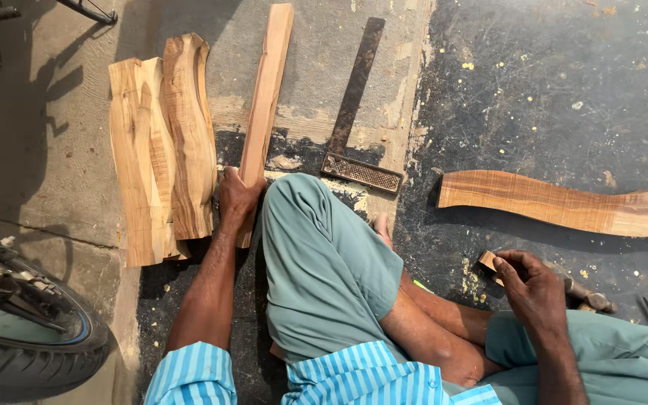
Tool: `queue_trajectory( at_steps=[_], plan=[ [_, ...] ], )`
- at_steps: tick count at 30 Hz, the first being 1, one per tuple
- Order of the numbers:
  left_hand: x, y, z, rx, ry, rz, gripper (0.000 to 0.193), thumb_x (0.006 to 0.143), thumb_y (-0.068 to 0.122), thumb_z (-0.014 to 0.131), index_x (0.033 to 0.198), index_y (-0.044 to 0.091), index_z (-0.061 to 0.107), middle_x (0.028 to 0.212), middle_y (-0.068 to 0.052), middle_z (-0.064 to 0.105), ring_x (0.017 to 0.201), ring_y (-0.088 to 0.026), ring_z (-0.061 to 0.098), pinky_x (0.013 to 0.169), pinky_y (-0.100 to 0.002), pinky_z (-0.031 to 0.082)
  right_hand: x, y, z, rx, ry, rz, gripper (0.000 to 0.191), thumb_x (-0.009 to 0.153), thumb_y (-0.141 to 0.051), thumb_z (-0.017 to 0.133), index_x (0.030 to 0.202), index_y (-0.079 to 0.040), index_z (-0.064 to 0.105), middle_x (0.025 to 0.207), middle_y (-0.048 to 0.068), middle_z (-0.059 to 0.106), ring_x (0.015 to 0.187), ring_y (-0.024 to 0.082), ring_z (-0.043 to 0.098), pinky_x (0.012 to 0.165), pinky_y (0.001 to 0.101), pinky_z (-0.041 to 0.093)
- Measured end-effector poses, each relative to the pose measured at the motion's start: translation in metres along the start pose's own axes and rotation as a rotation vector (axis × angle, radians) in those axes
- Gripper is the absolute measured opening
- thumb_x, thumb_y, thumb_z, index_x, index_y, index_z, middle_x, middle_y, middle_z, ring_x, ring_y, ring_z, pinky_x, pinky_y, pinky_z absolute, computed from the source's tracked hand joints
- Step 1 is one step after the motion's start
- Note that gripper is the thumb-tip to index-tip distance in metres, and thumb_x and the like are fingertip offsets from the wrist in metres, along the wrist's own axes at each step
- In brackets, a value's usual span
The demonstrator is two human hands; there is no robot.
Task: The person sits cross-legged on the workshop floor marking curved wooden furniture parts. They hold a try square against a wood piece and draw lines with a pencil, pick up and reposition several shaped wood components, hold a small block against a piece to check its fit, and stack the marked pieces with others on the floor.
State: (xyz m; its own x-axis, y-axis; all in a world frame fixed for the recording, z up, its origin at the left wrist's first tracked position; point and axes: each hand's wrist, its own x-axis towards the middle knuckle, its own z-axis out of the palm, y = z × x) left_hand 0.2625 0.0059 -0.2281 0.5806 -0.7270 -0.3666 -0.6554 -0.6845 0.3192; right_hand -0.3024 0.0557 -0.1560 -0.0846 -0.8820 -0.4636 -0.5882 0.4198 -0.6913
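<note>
From the head camera, the person sits on the floor (534,90). The left hand (238,196) has its fingers wrapped around the near end of a long wooden strip (265,97), which lies flat and points away, beside a stack of curved wooden pieces (163,142). The right hand (528,283) pinches a small wooden block (487,261) near a chisel-like tool (590,297). A try square (355,112) lies ahead, within easy reach; another curved wooden piece (556,202) rests to the right.

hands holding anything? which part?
Left hand grips the near end of the long straight wooden strip. Right hand pinches a small wooden block at its end.
</note>
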Motion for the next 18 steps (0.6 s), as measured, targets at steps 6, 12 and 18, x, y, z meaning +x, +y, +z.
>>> queue_trajectory(
  at_steps=[6,12,18],
  plan=[
    [-0.027,0.05,-0.082,-0.284,0.01,0.302,0.053,0.09,0.047,0.08,0.106,0.004,0.052,0.089,-0.016,0.062,0.074,-0.025,0.064,0.06,-0.032,0.054,-0.011,-0.04,0.013,0.478,-0.181,-0.037,0.032,0.095,-0.022,0.071,0.117,0.002,0.072,0.1,0.011,0.075,0.092,0.017,0.069,0.081,0.0298,0.058],
    [-0.144,0.156,-0.084,-1.733,-1.167,0.456,0.059,0.103,0.047,0.056,0.127,-0.006,0.055,0.111,-0.021,0.061,0.071,-0.017,0.066,0.053,-0.027,0.054,-0.002,-0.177,-0.001,0.857,-0.389,-0.305,0.052,0.1,-0.024,0.059,0.145,0.002,0.051,0.132,0.014,0.066,0.115,0.021,0.065,0.09,0.034,0.053],
    [-0.216,0.249,-0.043,-1.65,-1.756,0.607,0.07,0.115,0.054,0.042,0.138,-0.012,0.05,0.125,-0.029,0.059,0.091,-0.026,0.071,0.078,-0.034,0.06,0.0,-0.257,-0.07,0.826,-0.312,-0.627,0.069,0.095,-0.023,0.076,0.15,0.003,0.044,0.132,0.014,0.064,0.125,0.021,0.06,0.109,0.0388,0.05]
  ],
)
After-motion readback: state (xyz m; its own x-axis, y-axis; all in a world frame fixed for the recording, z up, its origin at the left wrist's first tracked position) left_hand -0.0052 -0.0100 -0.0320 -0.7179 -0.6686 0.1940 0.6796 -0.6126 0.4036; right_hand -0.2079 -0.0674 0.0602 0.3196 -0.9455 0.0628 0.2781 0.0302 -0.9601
